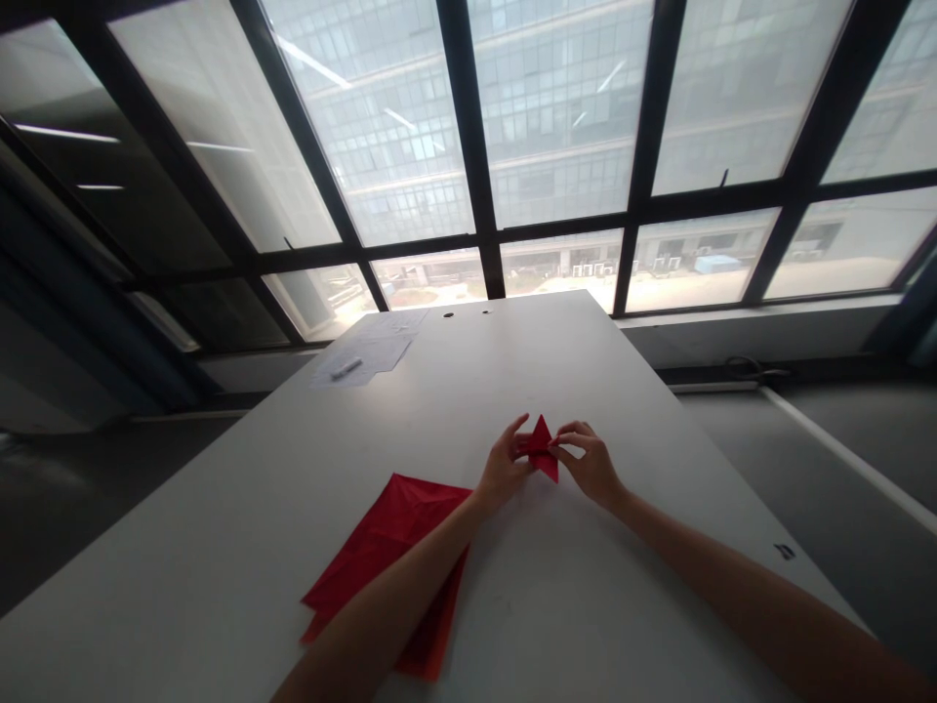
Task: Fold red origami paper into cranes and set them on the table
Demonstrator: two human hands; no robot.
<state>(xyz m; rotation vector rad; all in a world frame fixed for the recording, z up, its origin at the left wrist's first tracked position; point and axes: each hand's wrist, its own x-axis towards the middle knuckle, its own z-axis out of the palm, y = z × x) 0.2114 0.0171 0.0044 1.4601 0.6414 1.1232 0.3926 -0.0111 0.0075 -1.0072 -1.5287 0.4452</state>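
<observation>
A small folded piece of red paper [542,451] with pointed ends is held between my two hands, just above the white table. My left hand [505,464] grips its left side, with one finger raised away from it. From the right, my right hand [587,461] pinches the paper near its middle between thumb and fingertip. Under my left forearm lie several larger red paper sheets [399,532], creased and loosely stacked; the forearm hides part of them.
On the white table [563,596], some white papers [366,353] with a pale marker-like object [346,369] on them lie at the far left. A small dark item [784,552] is near the right edge. Dark-framed windows [479,234] stand beyond the table's far end.
</observation>
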